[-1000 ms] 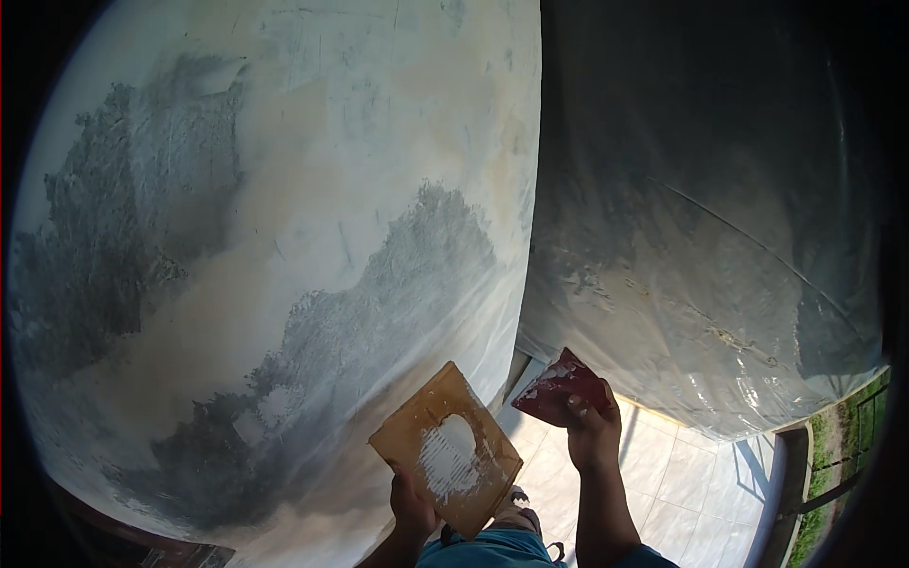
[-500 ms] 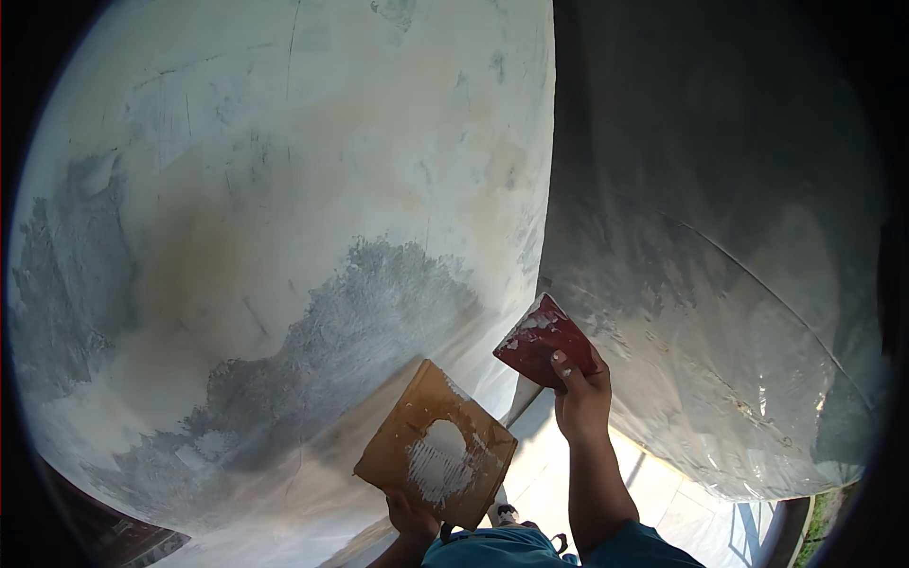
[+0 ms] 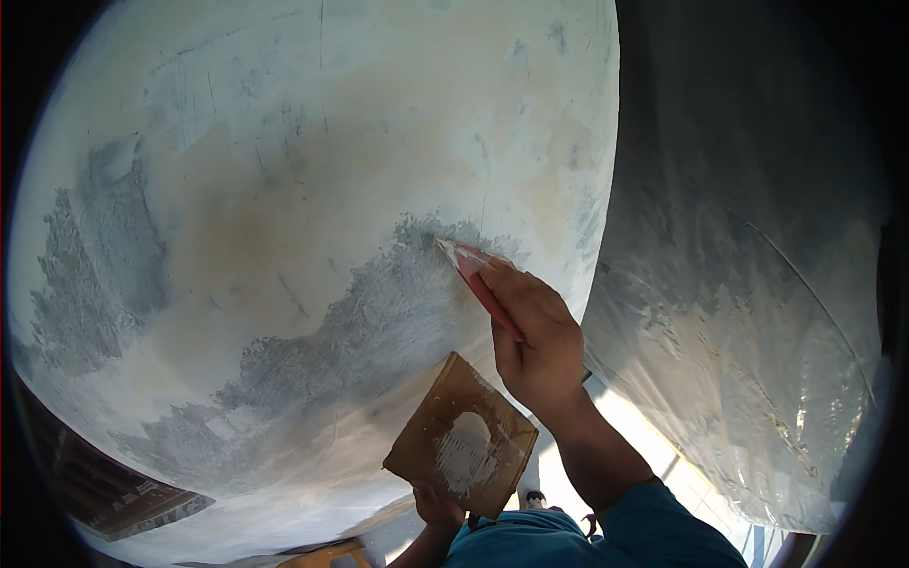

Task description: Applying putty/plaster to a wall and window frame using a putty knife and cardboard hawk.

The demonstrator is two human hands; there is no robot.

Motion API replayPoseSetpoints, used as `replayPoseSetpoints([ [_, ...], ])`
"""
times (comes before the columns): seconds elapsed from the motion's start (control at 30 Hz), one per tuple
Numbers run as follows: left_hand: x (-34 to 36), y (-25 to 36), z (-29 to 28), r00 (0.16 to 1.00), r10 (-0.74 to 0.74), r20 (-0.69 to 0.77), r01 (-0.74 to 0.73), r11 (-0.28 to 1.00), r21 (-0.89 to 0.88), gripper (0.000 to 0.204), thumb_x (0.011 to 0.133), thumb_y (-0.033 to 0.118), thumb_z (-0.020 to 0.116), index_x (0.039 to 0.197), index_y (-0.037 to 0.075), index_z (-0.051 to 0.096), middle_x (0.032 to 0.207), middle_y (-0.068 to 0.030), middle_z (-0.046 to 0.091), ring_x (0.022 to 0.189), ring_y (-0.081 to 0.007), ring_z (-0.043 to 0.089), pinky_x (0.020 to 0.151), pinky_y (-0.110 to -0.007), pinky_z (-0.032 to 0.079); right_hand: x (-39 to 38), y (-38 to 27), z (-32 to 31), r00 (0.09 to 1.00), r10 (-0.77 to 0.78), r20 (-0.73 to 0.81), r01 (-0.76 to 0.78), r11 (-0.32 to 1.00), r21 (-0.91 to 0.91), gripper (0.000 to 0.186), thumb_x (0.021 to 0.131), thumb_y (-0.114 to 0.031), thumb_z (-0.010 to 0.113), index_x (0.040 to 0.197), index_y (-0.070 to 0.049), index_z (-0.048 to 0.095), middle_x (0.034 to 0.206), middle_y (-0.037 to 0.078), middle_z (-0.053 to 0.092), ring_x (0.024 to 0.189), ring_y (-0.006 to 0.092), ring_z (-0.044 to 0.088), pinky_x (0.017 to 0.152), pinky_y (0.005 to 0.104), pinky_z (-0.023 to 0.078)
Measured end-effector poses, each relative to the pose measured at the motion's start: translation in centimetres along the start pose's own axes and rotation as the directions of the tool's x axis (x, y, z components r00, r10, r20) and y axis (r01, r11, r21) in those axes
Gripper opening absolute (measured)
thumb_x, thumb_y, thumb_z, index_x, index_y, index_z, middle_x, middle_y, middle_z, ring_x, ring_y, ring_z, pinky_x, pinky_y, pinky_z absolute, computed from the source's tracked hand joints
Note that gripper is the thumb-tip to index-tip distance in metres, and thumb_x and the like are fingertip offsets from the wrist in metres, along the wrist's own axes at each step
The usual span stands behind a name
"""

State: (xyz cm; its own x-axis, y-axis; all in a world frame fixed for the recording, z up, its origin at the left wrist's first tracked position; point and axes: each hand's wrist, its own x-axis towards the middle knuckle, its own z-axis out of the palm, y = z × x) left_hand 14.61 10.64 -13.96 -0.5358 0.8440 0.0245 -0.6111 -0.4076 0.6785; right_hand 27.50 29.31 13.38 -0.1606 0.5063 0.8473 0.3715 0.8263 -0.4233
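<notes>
My right hand (image 3: 544,346) grips a flat dark-red putty spreader (image 3: 490,301). Whitish paste coats the spreader's tip, which meets the large pale curved surface (image 3: 284,123) near the upper right of a rough grey patch (image 3: 322,317). Lower down, my left hand (image 3: 437,506) holds a square brown board (image 3: 421,435) by its lower left edge, face up. A smear of light-grey putty (image 3: 466,454) lies on the board's middle. The fingers under the board are hidden.
To the right hangs dark, wrinkled plastic sheeting (image 3: 720,350), beside the pale surface's edge. Pale floor tiles (image 3: 625,421) and a shoe (image 3: 535,498) show below. Something yellow (image 3: 331,556) stands at the bottom, and dark reddish-brown slats or bricks (image 3: 104,492) show at lower left.
My right hand has moved up and left, bringing the spreader from above the board onto the grey patch. The view has shifted somewhat; my left hand still holds the board.
</notes>
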Motion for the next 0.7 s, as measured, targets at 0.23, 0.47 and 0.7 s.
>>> replayPoseSetpoints([
  [0.23, -0.1, 4.0, 1.4, 0.982, -0.086, 0.169, 0.086, 0.996, 0.007, 0.067, 0.1, 0.054, 0.039, 0.147, 0.006, 0.031, 0.146, -0.0107, 0.042, 0.132, -0.0296, 0.043, 0.11, -0.046, 0.034, 1.1, -0.3, 4.5, 0.977, -0.131, -0.169, 0.087, 0.966, -0.243, 0.058, 0.074, 0.003, 0.063, 0.131, 0.001, 0.056, 0.128, 0.02, 0.059, 0.121, 0.0326, 0.057, 0.106, 0.0435, 0.043],
  [0.47, 0.0, 5.7, -1.4, 0.983, -0.151, 0.102, 0.144, 0.986, 0.08, 0.064, 0.1, 0.053, 0.038, 0.145, 0.007, 0.034, 0.141, -0.0108, 0.045, 0.13, -0.0291, 0.044, 0.11, -0.046, 0.035, -2.7, -1.1, 6.6, 0.998, -0.067, 0.017, 0.069, 0.977, -0.204, 0.064, 0.072, 0.007, 0.062, 0.135, -0.001, 0.052, 0.133, 0.019, 0.056, 0.124, 0.0321, 0.055, 0.108, 0.0426, 0.043],
  [0.7, 0.0, 5.7, -1.5, 0.976, -0.148, 0.16, 0.139, 0.988, 0.065, 0.065, 0.1, 0.053, 0.041, 0.143, 0.005, 0.036, 0.138, -0.0101, 0.048, 0.127, -0.0272, 0.047, 0.108, -0.045, 0.037, 2.2, -1.8, 4.1, 0.987, -0.007, -0.159, -0.022, 0.984, -0.179, 0.061, 0.074, 0.008, 0.061, 0.133, -0.002, 0.054, 0.131, 0.018, 0.058, 0.122, 0.0318, 0.056, 0.103, 0.0389, 0.047],
])
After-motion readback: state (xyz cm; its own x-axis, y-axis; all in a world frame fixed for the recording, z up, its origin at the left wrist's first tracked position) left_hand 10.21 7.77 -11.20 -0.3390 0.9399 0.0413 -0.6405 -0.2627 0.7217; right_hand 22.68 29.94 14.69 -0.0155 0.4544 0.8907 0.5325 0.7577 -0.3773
